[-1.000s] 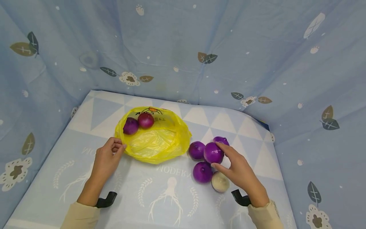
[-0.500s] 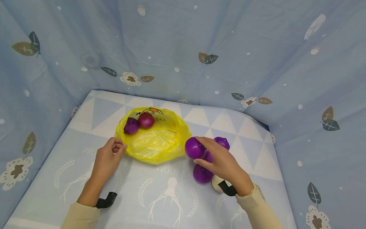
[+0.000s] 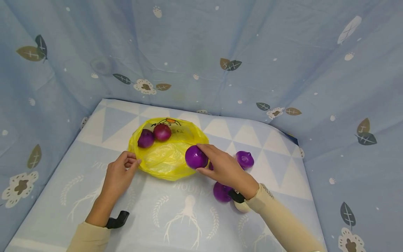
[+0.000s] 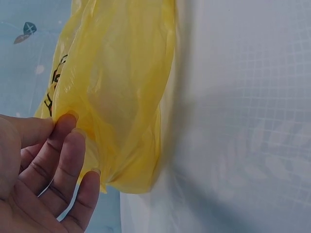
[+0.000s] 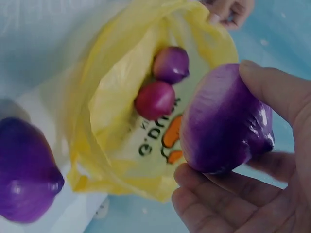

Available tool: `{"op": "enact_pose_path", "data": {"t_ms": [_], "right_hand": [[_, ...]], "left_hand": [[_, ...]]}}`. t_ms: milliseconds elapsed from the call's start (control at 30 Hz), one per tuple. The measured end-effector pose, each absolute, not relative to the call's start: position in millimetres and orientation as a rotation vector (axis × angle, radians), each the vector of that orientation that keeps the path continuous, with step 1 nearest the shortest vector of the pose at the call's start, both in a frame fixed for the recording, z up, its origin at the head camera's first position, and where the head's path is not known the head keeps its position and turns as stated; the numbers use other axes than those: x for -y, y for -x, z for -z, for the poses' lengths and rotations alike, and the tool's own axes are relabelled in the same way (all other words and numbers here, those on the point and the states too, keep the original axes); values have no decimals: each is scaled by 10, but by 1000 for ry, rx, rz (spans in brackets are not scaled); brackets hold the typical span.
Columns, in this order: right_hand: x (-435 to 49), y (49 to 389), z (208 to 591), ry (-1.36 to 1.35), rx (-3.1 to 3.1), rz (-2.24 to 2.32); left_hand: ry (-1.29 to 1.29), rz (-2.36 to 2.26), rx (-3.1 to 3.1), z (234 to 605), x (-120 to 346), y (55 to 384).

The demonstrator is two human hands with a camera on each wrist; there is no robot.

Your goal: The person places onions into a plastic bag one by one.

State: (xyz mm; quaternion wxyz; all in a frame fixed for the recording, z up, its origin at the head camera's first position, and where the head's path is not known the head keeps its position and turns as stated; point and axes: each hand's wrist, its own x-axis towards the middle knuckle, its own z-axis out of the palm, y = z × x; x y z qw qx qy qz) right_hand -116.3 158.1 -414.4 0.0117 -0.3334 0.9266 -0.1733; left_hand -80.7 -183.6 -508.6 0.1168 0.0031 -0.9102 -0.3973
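Observation:
My left hand [image 3: 121, 173] pinches the near left rim of a yellow plastic bag [image 3: 163, 157], whose mouth stands wide. In the left wrist view, thumb and index finger meet on the bag's thin film [image 4: 121, 97]. Inside the bag lie two onions, one dark purple [image 3: 146, 138] and one redder [image 3: 162, 132]. My right hand [image 3: 225, 168] grips a glossy purple onion [image 3: 196, 157] between thumb and fingers, over the bag's right rim. In the right wrist view this held onion [image 5: 223, 121] shows a pale side and a pointed tip.
Right of the bag, more purple onions lie on the patterned cloth, one at the back [image 3: 245, 160] and one nearer [image 3: 222, 192]. A pale onion [image 3: 242, 206] is partly hidden beneath my right wrist. Blue printed curtains [image 3: 195, 52] rise behind the table and at its sides.
My right hand has lifted the purple onion from the group on the right and carried it left to the bag's rim. The left hand keeps its hold on the bag.

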Motion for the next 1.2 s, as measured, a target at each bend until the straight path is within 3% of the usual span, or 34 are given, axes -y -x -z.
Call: {"op": "enact_pose_path", "data": {"t_ms": [633,1200], "right_hand": [[-984,1719,4549,871,-2818,548],[-650,2108,4920,491,-2857,555]], "left_hand": [[-14,1168,2670,5094,1823,825],[-25,1165,2678,5075,1805,835]]}}
